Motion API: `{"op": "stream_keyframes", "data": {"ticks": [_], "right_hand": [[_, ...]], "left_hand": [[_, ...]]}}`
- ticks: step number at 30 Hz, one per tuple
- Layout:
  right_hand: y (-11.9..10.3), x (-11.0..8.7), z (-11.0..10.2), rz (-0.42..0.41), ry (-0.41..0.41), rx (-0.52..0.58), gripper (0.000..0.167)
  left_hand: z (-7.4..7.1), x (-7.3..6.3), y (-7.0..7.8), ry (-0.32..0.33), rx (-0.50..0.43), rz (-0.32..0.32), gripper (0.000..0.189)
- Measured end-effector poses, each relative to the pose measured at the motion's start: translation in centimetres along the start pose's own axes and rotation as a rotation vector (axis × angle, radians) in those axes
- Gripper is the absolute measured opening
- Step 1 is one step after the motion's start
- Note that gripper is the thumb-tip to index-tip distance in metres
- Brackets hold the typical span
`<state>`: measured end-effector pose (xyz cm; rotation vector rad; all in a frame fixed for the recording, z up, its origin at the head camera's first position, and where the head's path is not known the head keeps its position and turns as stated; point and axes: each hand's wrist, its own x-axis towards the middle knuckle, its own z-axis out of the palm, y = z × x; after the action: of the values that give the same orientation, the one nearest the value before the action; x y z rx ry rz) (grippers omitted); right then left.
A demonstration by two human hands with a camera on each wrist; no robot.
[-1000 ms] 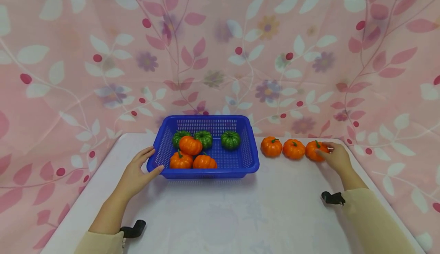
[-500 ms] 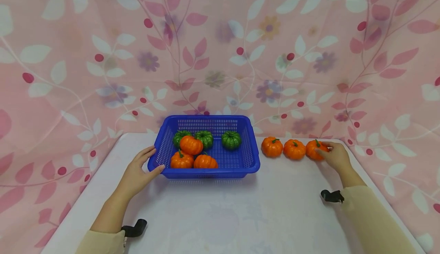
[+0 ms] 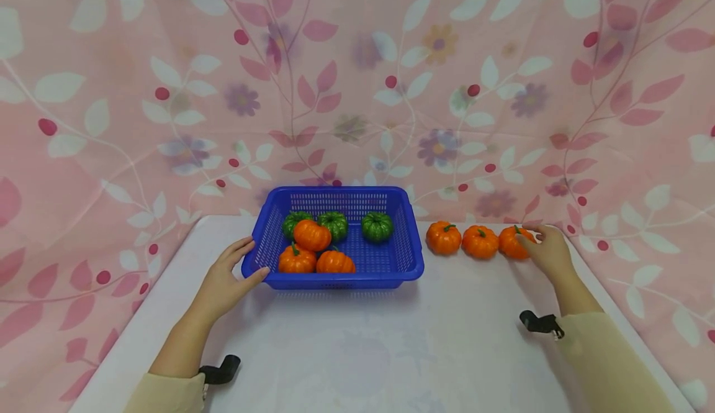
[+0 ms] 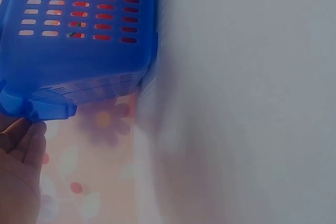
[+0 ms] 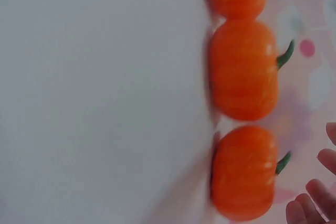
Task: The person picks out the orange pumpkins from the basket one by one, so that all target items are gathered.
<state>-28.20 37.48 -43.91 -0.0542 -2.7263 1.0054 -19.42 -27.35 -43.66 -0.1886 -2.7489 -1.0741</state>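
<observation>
A blue plastic basket [image 3: 341, 280] stands at the table's back, left of centre. Inside lie three orange pumpkins [image 3: 311, 235] grouped at the left and three green pumpkins [image 3: 377, 228] behind and to the right. My left hand [image 3: 215, 289] touches the basket's left side with fingers and thumb spread; the left wrist view has its fingertips at the rim. To the right, three orange pumpkins [image 3: 480, 243] form a row. Beside the rightmost pumpkin [image 3: 512, 243] is my right hand [image 3: 550, 255], thumb and fingers apart. The right wrist view shows its fingers [image 5: 315, 203] separated from that pumpkin [image 5: 244, 174].
A white cloth covers the table [image 3: 385, 344]. Behind it hangs a pink floral curtain [image 3: 357, 90], close to the basket and the row. Black wrist mounts [image 3: 540, 322] stick out from both sleeves.
My right thumb has come off the rightmost pumpkin and that hand has opened slightly. The left hand stays at the basket, and the view shifts a little.
</observation>
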Motion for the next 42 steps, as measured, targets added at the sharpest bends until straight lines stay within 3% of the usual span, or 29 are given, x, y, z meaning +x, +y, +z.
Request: {"op": "stream_keyframes", "data": {"ticks": [7, 15, 26, 42], "right_hand": [[-3.9, -2.1, 0.3, 0.008, 0.042, 0.129, 0.043], [-8.6, -3.8, 1.0, -0.100, 0.087, 0.223, 0.038], [-14.5, -5.4, 5.1, -0.249, -0.019, 0.373, 0.028], [-21.6, -6.5, 10.2, -0.298, -0.261, 0.485, 0.025]], "left_hand": [[0.0, -0.1, 0.1, -0.005, 0.005, -0.014, 0.080], [0.1, -0.1, 0.2, -0.003, 0.008, -0.007, 0.080], [0.1, -0.1, 0.3, 0.000, 0.002, -0.012, 0.079], [-0.1, -0.1, 0.2, 0.009, -0.002, -0.008, 0.082]]}}
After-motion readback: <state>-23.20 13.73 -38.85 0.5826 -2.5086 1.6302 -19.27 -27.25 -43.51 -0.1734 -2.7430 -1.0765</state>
